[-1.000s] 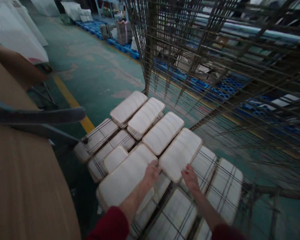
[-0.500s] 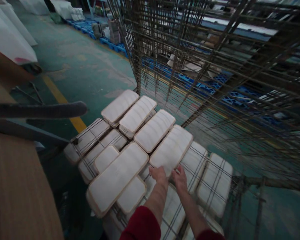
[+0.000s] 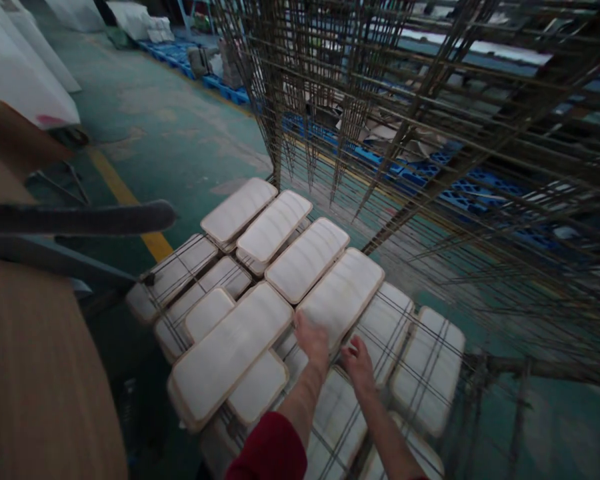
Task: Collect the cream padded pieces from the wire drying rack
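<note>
The white tray with a tan rim [image 3: 353, 283] lies on a wire shelf [image 3: 151, 277], and lower trays [image 3: 427, 370] show through the wires to its right. The green floor [image 3: 155, 113] stretches beyond the white tray, scuffed in patches; a yellow line [image 3: 115, 180] crosses it to that tray's left. Farther beyond stand blue pallets [image 3: 165, 57]. A pink mark shows on the white sheeting [image 3: 25, 67], far left of the tray, too small to make out.

Three similar trays [image 3: 275, 227] sit in a row to the white tray's left, narrow gaps between their edges; a long tray [image 3: 233, 353] lies nearer the person. Upright wire grids [image 3: 330, 73] crowd the space behind and right of it.

The left hand [image 3: 313, 339] is at its near end; whether the fingers grip cannot be told. The right hand [image 3: 359, 363], just beside that end, has loosely curled, empty fingers.
</note>
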Demonstrator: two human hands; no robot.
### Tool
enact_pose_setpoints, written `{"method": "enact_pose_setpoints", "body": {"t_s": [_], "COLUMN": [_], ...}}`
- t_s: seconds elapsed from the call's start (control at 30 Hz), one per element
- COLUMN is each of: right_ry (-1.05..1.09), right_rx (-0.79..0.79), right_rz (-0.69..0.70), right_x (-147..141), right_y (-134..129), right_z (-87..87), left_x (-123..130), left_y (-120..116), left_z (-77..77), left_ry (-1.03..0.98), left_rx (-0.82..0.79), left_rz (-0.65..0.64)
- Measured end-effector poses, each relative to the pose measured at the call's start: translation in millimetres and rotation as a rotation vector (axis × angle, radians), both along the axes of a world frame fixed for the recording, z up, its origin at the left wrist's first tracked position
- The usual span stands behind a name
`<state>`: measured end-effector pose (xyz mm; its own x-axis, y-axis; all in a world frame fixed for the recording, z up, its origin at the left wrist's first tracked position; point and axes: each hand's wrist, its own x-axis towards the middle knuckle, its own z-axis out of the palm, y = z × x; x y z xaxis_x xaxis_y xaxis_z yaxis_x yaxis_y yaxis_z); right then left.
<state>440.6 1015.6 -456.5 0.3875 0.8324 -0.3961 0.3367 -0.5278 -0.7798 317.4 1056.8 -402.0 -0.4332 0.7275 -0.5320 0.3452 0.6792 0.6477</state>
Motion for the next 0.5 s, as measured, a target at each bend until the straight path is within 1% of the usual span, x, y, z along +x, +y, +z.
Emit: {"method": "enact_pose_setpoints", "body": {"t_s": [0.07, 0.17, 0.27, 0.33, 0.4, 0.43, 0.5], "right_ry": [-0.024, -0.029, -0.011, -0.008, -0.023, -0.032, -0.036], "right_rx": [0.027, 0.036, 0.029, 0.023, 0.014, 0.005, -0.016], "right_rz": [0.023, 0.055, 0.072, 0.060, 0.016, -0.018, -0.086], "right_x": [0.3, 0.0, -1.1, -2.2, -3.1, -3.1, -1.7], "right_y": [2.3, 7.2, 10.2, 11.2, 13.0, 14.4, 18.1], "right_z": [0.5, -2.2, -7.6, -10.9, -12.8, -13.0, -10.4], "left_x": [-7.3, -20.2, -31.2, -35.7, -36.8, -36.1, -32.6], "left_y": [8.7, 20.6, 31.0, 37.6, 43.2, 44.9, 45.0], "left_z": [3.1, 1.3, -2.7, -2.3, 3.0, 8.1, 22.7], "left_ry": [0.044, 0.081, 0.105, 0.102, 0.089, 0.078, 0.030], "left_rx": [0.007, -0.016, -0.043, -0.070, -0.096, -0.097, -0.062], "left_rz": [-0.071, -0.163, -0.210, -0.206, -0.167, -0.145, -0.126]}}
